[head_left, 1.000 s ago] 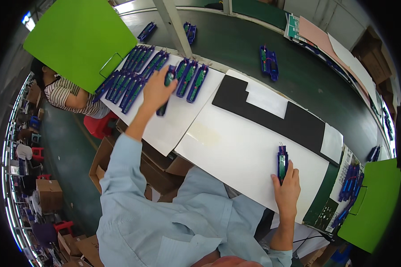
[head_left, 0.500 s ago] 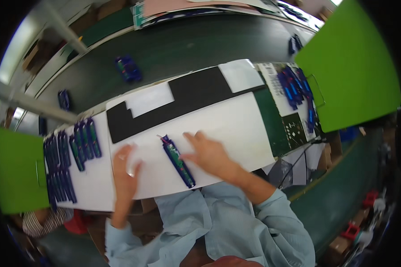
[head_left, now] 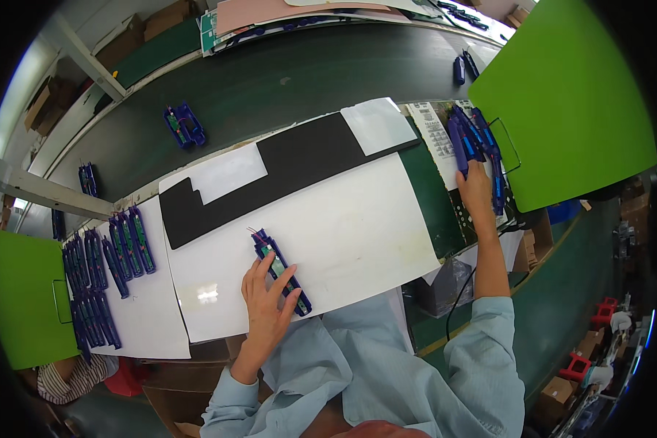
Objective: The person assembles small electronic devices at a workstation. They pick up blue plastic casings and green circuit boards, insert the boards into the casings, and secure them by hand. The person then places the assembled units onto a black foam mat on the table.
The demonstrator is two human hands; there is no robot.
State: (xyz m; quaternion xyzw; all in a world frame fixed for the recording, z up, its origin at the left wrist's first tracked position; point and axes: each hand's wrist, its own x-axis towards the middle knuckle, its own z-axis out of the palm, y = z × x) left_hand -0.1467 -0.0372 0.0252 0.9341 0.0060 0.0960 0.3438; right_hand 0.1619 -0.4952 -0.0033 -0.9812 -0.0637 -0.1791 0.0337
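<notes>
An open blue plastic casing (head_left: pixel 299 297) with a green circuit board and thin wires at its far end lies at a slant on the white work sheet (head_left: pixel 350 226). My left hand (head_left: pixel 264 303) rests over this casing, fingers spread across the board and its edge. On the right, my right hand (head_left: pixel 477 191) has its fingers closed on the near end of a blue casing half (head_left: pixel 457 146). Several similar blue casings (head_left: pixel 497 157) lie in a loose pile beside it. The right fingertips are partly hidden.
Several filled blue casings (head_left: pixel 128 244) stand in rows at the left. A black board (head_left: pixel 299 157) lies along the sheet's far side. Green panels (head_left: pixel 569 109) flank the bench. Beyond it, more casings (head_left: pixel 185 125) sit on a dark green belt (head_left: pixel 270 77).
My left hand has come right onto the casing with the board. My right hand has left that casing and reached right to the pile. The view has shifted slightly.
</notes>
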